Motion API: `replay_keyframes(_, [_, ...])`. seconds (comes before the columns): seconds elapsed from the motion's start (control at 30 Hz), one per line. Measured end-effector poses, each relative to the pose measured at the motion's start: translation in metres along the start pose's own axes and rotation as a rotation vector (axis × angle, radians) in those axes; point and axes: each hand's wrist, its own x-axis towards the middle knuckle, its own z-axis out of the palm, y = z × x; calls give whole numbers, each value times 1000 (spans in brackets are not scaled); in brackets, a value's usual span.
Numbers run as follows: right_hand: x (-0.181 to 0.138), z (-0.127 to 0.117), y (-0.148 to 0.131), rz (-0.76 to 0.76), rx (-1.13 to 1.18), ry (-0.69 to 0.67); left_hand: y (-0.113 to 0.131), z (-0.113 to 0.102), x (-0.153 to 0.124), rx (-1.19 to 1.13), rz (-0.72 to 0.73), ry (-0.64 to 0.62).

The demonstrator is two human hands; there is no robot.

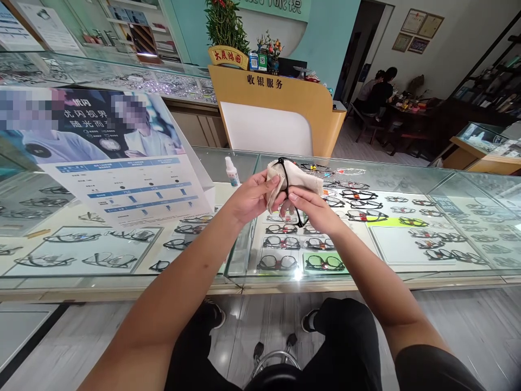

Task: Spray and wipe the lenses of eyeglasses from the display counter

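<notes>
My two hands meet above the glass display counter (366,277). My left hand (249,196) pinches a beige cleaning cloth (303,182) that is wrapped over a pair of black-framed glasses (287,179). My right hand (313,209) grips the lower part of the frame, near its black rim. The cloth hides most of the upper lens. A small white spray bottle (232,171) stands on the counter just left of my left hand.
Under the glass lie several rows of spectacle frames (301,252). A large advertising poster (118,163) leans on the counter at left. A wooden cashier desk (280,111) stands behind. People sit at a table (382,92) at the far right. A stool (277,361) is under me.
</notes>
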Motion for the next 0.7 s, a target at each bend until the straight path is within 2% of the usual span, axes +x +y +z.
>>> replay_keyframes(0.23, [1,0,7,16,-20,12,-5,-3,0,16,28,-1])
replay_keyframes(0.4, [3,3,1,-25,-61,5,-10,8,0,64,139,111])
replay_keyframes(0.53, [1,7,-1,-19,-142,-7,-14,14,2,67,172,184])
replay_keyframes(0.7, [2,6,2,-31,-124,38,-14,2,6,29,154,133])
